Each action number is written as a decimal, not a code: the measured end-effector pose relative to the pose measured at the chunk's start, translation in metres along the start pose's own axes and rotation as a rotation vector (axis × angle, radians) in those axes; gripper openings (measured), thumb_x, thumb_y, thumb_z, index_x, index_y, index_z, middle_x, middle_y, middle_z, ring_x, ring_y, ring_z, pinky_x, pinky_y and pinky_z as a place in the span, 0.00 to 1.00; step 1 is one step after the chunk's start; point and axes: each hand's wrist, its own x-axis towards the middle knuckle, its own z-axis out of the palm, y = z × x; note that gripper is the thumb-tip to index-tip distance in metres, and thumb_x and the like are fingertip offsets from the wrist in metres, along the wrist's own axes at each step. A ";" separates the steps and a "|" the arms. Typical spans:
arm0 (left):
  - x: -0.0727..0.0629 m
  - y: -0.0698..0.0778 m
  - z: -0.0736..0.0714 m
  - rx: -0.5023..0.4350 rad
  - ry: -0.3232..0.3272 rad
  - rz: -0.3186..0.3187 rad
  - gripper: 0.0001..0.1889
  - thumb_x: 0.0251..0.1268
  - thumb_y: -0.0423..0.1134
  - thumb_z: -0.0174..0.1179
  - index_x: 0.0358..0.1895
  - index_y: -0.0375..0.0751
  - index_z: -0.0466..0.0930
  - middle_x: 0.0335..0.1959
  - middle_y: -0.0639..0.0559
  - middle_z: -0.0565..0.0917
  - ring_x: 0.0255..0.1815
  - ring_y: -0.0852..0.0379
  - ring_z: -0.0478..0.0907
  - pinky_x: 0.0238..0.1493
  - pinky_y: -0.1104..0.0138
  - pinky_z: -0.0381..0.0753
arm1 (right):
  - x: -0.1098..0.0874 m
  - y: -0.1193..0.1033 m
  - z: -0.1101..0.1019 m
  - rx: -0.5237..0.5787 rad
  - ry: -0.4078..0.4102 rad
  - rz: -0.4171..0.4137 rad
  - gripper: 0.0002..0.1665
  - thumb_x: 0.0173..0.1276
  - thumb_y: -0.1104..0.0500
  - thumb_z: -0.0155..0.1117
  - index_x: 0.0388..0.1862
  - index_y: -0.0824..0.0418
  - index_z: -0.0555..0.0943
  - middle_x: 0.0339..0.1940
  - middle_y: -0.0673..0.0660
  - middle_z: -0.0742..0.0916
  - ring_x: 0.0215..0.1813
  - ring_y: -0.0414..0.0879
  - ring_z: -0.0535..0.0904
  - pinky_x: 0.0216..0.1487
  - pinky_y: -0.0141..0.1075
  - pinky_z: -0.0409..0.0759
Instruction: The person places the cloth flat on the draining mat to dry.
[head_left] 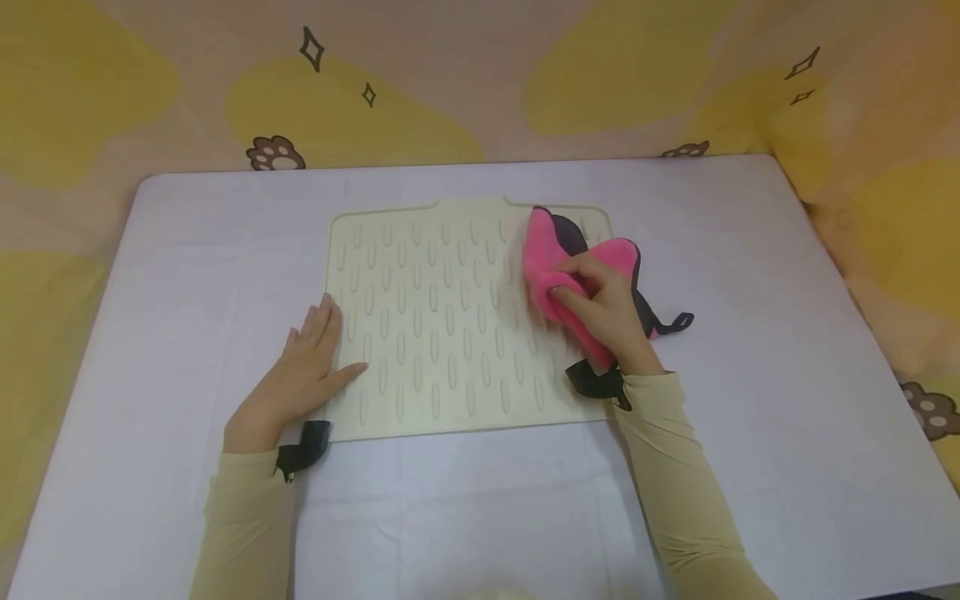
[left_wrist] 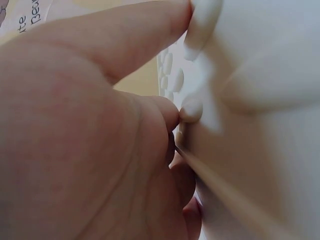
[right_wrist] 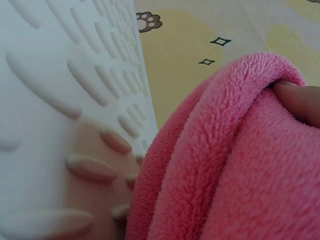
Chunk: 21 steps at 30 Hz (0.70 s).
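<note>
A cream mat with raised oval ridges (head_left: 420, 333) lies flat on the white-covered table. My left hand (head_left: 303, 375) rests with straight fingers on its left edge, the thumb reaching over the ridges. In the left wrist view the palm (left_wrist: 90, 150) and the ridged surface appear close up. At the mat's right side my right hand (head_left: 603, 308) grips a bunched pink and dark grey cleaning cloth (head_left: 543, 246). The cloth's fleecy pink side (right_wrist: 200, 165) stands folded beside the ridges in the right wrist view, with a fingertip (right_wrist: 300, 102) pressed into it. Its underside is hidden.
A dark hanging loop (head_left: 675, 323) trails from the cloth to the right. Black wrist mounts (head_left: 306, 450) sit at both wrists. Behind the white table (head_left: 750, 458) hangs a yellow patterned fabric (head_left: 405, 108) with paw prints and stars.
</note>
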 end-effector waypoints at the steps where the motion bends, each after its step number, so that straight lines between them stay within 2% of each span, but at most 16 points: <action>1: 0.000 0.000 0.000 -0.001 0.001 0.003 0.46 0.71 0.54 0.47 0.71 0.26 0.29 0.73 0.39 0.24 0.73 0.40 0.23 0.69 0.43 0.30 | 0.000 0.000 0.001 0.006 -0.008 -0.006 0.08 0.59 0.73 0.65 0.39 0.72 0.81 0.37 0.62 0.83 0.40 0.37 0.75 0.42 0.25 0.73; 9: -0.001 0.000 0.000 -0.022 0.015 0.001 0.46 0.70 0.53 0.49 0.72 0.27 0.30 0.74 0.40 0.25 0.74 0.41 0.23 0.69 0.45 0.30 | 0.001 -0.005 0.014 0.028 -0.066 -0.014 0.07 0.59 0.72 0.66 0.38 0.71 0.81 0.37 0.62 0.83 0.41 0.39 0.75 0.42 0.25 0.75; 21: -0.002 0.003 -0.002 -0.009 0.002 0.003 0.46 0.71 0.53 0.48 0.71 0.26 0.30 0.73 0.38 0.25 0.73 0.40 0.23 0.69 0.43 0.30 | 0.009 -0.026 0.033 0.101 -0.093 -0.003 0.06 0.60 0.69 0.66 0.37 0.69 0.81 0.36 0.57 0.82 0.42 0.43 0.73 0.39 0.29 0.73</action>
